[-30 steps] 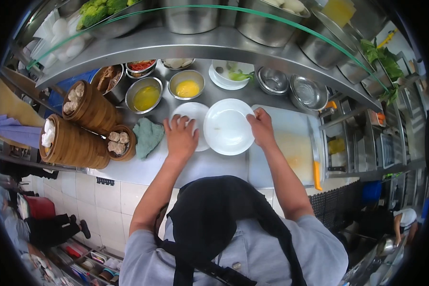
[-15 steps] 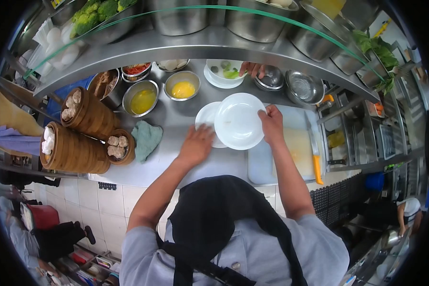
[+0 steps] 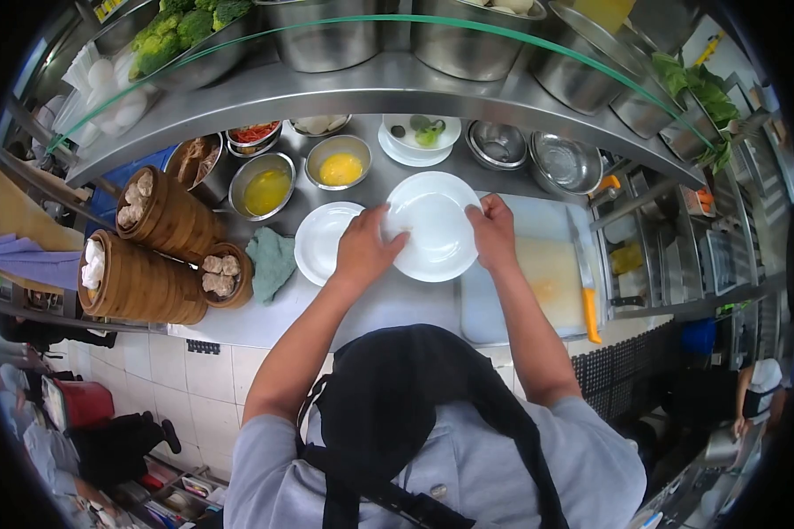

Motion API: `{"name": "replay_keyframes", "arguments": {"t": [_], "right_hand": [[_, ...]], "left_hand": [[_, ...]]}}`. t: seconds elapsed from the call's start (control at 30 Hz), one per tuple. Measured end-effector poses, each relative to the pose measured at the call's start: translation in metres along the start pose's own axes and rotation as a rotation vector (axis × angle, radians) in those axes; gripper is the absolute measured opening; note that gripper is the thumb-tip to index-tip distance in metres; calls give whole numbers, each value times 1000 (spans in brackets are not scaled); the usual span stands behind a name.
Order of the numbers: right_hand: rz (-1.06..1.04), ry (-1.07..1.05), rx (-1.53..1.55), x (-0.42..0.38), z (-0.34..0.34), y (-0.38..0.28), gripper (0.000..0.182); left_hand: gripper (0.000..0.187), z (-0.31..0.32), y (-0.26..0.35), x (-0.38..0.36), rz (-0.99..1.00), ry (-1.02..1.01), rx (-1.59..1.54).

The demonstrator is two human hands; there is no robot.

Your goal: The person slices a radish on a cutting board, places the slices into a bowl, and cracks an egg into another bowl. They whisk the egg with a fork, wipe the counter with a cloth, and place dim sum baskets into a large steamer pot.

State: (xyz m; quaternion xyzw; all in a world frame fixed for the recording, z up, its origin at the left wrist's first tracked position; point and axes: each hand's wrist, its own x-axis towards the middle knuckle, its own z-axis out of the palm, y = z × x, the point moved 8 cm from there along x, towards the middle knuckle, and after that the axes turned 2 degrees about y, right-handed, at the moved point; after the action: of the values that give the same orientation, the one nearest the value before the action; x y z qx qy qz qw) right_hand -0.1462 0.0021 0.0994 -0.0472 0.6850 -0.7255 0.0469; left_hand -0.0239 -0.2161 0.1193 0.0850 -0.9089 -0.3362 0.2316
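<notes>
A shallow white plate is held over the counter between both hands. My right hand pinches its right rim, thumb on top. My left hand is closed at its left rim, with the thumb over the inner edge and the fingers largely out of sight. Just left of that hand a second white plate rests on the steel counter. Beyond the held plate is a white bowl with green vegetable pieces, standing on a white saucer.
A white cutting board and an orange-handled knife lie to the right. At left are bamboo steamers with dumplings and a green cloth. Metal bowls of yellow egg stand behind, under a steel shelf.
The lower plate has shifted left, out from beside the held plate. My left hand has come from it to the held plate's rim. Another person's hand has left the vegetable bowl.
</notes>
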Motion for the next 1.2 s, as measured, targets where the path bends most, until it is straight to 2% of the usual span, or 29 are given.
{"name": "replay_keyframes", "arguments": {"t": [0.03,0.07,0.13,0.33,0.47,0.57,0.6,0.67,0.77,0.9,0.97,1.0,1.07,1.2], "right_hand": [[-6,-13,-27,-1,3,-2,26],[-11,-22,-51,-2,5,-3,28],[-9,-34,-84,-6,6,-2,28],[-45,-81,-76,-7,8,4,28],[-30,-94,-62,-11,13,-7,28],[-12,-76,-70,-7,13,6,28],[-13,-77,-68,-5,12,9,28],[-111,10,-203,1,3,10,25],[-101,51,-260,14,-4,20,27],[-86,152,-189,41,-1,57,26],[74,219,-98,52,0,86,21],[67,217,-95,58,2,95,21],[181,196,-181,64,6,116,10],[323,80,-199,38,11,101,17]], "left_hand": [[53,5,-8,1,-164,-51,-99],[53,7,-12,4,-159,-56,-96],[57,18,-36,4,-349,-154,-225],[49,22,-38,3,-382,-264,-263],[43,22,-45,7,-417,-253,-203],[34,21,-65,9,-347,-212,-184],[30,17,-72,9,-269,-164,-117],[25,11,-89,5,-193,-110,-47],[15,8,-116,-15,-481,-140,-399],[15,8,-119,-40,-589,-159,-563],[15,11,-118,-51,-600,-159,-612],[15,14,-117,-55,-613,-161,-662],[15,12,-105,-60,-639,-156,-670],[14,16,-86,-66,-661,-190,-734]]}}
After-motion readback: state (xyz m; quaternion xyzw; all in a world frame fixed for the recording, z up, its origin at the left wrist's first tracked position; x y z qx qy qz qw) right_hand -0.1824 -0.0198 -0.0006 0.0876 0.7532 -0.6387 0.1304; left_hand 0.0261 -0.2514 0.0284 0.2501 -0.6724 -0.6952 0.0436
